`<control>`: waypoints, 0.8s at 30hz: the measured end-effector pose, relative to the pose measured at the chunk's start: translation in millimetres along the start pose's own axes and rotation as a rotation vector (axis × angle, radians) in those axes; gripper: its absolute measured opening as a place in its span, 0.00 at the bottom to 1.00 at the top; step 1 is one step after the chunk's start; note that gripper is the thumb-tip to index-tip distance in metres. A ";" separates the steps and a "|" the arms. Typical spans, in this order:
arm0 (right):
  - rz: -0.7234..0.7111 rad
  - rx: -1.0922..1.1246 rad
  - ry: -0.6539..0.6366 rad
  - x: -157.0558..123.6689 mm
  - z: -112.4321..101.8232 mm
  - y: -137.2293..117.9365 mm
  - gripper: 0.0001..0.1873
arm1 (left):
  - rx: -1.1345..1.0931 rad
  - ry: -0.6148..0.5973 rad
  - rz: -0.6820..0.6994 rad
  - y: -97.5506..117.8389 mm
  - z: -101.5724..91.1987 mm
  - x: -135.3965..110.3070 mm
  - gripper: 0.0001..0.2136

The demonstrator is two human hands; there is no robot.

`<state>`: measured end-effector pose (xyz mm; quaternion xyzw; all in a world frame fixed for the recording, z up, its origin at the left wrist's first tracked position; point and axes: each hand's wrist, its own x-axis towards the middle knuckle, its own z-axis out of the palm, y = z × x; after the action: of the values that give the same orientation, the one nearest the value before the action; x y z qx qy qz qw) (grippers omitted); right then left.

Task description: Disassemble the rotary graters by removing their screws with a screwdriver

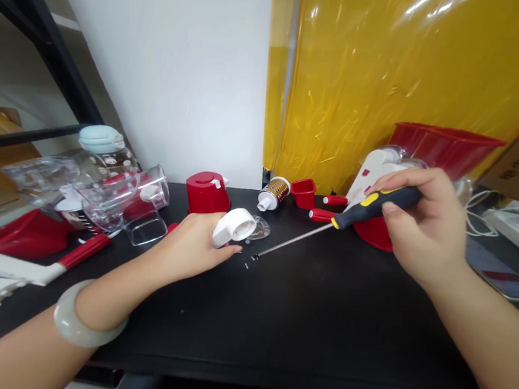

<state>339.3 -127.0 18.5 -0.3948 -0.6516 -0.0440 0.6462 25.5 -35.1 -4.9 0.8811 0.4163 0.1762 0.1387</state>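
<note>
My left hand (pixel 195 243) rests on the black table (pixel 301 324) near its middle, fingers curled around a small white plastic part (pixel 236 226) with a clear disc at its end. My right hand (pixel 424 229) is closed on the black and yellow handle of a screwdriver (pixel 361 209). The screwdriver's thin metal shaft slants down to the left, and its tip touches the table beside a few tiny screws (pixel 247 260), just right of my left fingertips.
A red cap (pixel 206 192), a metal grater drum (pixel 274 194), a small red cup (pixel 304 193) and a white and red appliance (pixel 384 171) stand at the back. Clear plastic containers (pixel 100 192) and red and white parts (pixel 23 249) crowd the left. Yellow film hangs behind.
</note>
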 end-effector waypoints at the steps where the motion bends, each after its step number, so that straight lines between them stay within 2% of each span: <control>1: 0.014 0.010 0.007 -0.5 1.2 0.9 0.12 | -0.016 0.011 -0.004 0.2 0.4 -0.1 0.17; 3: 0.028 0.030 0.022 -1.4 3.6 2.4 0.12 | -0.045 0.010 -0.009 0.3 0.6 0.0 0.25; 5: 0.031 0.049 0.036 -2.3 5.8 3.2 0.11 | -0.060 -0.014 -0.007 0.6 0.7 0.3 0.29; 18: 0.067 0.092 0.002 -3.2 9.4 5.0 0.11 | -0.054 -0.139 0.024 4.9 2.6 1.9 0.13; 24: 0.101 0.023 -0.006 2.9 -0.9 15.2 0.13 | -0.013 -0.162 0.003 2.2 3.8 2.0 0.13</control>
<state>349.1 -115.8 14.3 -0.4199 -0.6332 -0.0030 0.6502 29.8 -35.3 -7.1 0.8922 0.4013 0.1070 0.1774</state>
